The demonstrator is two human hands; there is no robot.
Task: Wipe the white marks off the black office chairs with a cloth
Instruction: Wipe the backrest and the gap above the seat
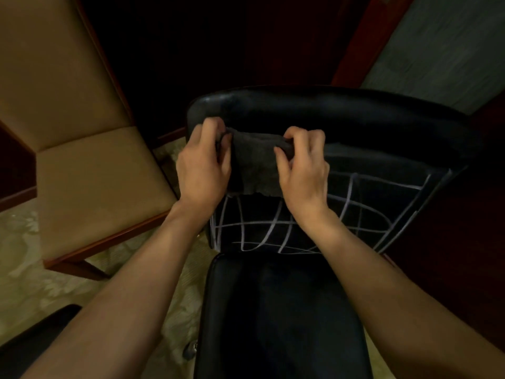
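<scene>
A person's left hand [203,168] and right hand [302,166] are each pinching a top corner of a dark grey fabric cloth [254,165], fingers curled round it, holding it stretched against the upper backrest of a black leather office chair [341,127]. White criss-crossing chalk-like marks [273,225] are showing on the backrest just below the cloth. A tan upholstered wooden chair [82,149] is standing on the patterned carpet [27,263] to the left.
</scene>
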